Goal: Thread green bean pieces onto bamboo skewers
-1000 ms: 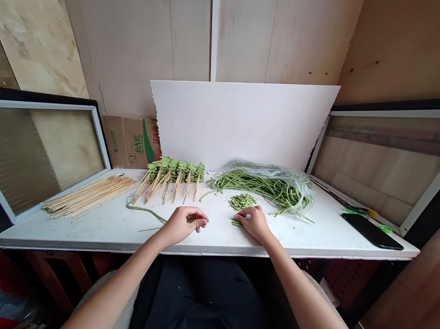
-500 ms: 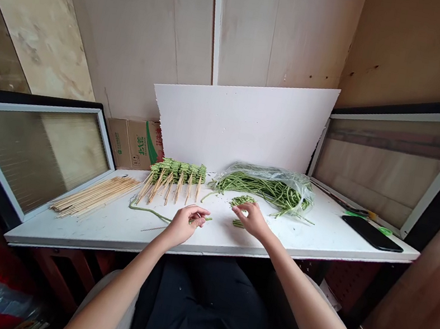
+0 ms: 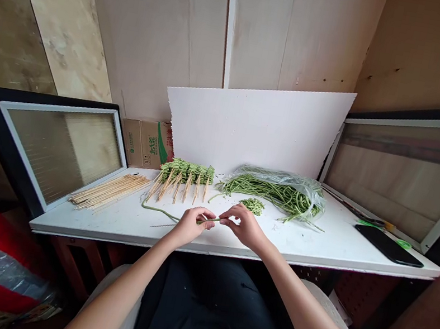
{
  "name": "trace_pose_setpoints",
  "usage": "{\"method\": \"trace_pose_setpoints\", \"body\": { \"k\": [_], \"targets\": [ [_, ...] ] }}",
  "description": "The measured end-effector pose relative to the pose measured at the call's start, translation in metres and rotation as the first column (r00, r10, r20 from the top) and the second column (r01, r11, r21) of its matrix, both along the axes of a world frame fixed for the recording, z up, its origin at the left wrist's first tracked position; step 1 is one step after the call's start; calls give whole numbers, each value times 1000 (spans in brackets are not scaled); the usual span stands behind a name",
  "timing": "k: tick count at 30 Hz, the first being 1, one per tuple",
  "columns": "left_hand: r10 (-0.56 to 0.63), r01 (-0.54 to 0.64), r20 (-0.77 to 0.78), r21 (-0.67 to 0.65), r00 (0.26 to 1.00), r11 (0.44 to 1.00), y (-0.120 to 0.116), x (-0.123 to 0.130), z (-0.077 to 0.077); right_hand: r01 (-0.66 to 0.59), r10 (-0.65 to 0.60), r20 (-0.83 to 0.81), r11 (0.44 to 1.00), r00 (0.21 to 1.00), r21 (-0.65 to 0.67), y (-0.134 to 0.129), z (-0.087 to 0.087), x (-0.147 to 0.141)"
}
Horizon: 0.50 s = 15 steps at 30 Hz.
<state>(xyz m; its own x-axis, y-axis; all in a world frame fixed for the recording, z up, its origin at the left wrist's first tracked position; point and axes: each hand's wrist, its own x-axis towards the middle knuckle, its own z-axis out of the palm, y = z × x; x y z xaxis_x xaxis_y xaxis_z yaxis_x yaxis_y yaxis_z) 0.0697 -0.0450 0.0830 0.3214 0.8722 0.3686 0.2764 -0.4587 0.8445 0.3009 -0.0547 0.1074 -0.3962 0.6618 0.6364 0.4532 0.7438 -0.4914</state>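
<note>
And there it was, both hands meeting on the one green bean [image 3: 160, 211] just above the near edge of the white table [image 3: 308, 245]! The left hand [image 3: 190, 227] had its fingers curled and its thumb closed over the stalk, a light grip, with the bean running right through it. Across from it, the right hand [image 3: 243, 226] had thumb and forefinger pinched on the bean's end, the short green stretch between the two hands bridging the gap. Out past the left hand, the rest of the bean trailed leftward over the tabletop and hooked upward at its far end. A thin stick [image 3: 162, 226] lay close below that trailing length. Just beyond the right hand sat a little heap of cut green pieces [image 3: 253, 206], and behind that, a big bundle of long beans [image 3: 258, 186] spilled from a clear plastic bag [image 3: 307, 187]. What a line-up to the left of it: loaded skewers [image 3: 187, 170] stacked side by side, green ends away, bare sticks pointing toward the person! Further left lay a fanned pile of bare sticks [image 3: 108, 191]. Over on the right, a black phone [image 3: 388, 246] lay flat near a green ring [image 3: 403, 244], while a white board [image 3: 256, 128] stood upright along the back.
</note>
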Motion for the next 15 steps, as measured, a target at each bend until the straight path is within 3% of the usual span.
{"method": "trace_pose_setpoints", "body": {
  "k": [9, 15],
  "targets": [
    [14, -13, -13, 75, 1000, 997, -6, 1, 0, -22, 22, -3, 1000, 1000, 11, -7, -6, -9],
    [32, -32, 10, 28, 999, 999, -13, 5, 4, -13, 14, -17, 1000, 1000, 28, -6, -12, -10]
  ]
}}
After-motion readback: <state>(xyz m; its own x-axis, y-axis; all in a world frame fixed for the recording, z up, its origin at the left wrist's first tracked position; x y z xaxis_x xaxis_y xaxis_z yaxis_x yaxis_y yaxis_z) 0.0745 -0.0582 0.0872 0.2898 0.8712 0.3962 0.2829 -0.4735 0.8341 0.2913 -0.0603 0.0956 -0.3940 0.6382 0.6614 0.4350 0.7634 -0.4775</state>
